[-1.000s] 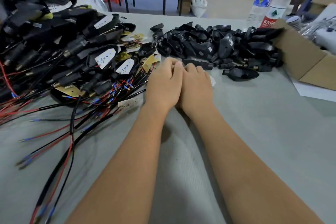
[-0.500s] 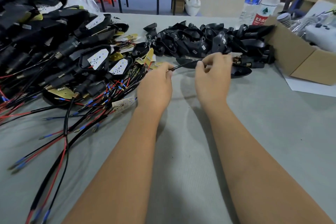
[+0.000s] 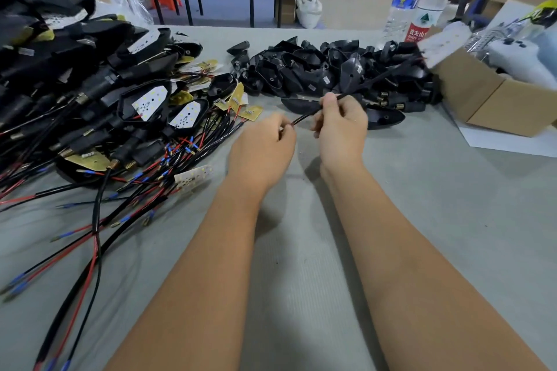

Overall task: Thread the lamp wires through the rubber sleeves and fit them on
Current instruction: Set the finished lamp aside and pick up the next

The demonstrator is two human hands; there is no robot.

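Your left hand (image 3: 261, 150) pinched near end of black wire (image 3: 304, 116), fingers curled round it. Your right hand (image 3: 342, 126) gripped same wire farther along, thumb and fingers closed on it; wire ran on, up and right, over pile of black rubber sleeves (image 3: 325, 69). Both hands hung above grey table (image 3: 422, 220), just in front of that pile. Left of pile: heap of lamp assemblies (image 3: 99, 93), red and black leads spilling toward you. Right of pile: cardboard box (image 3: 488, 99); behind pile, two water bottles (image 3: 422, 6).
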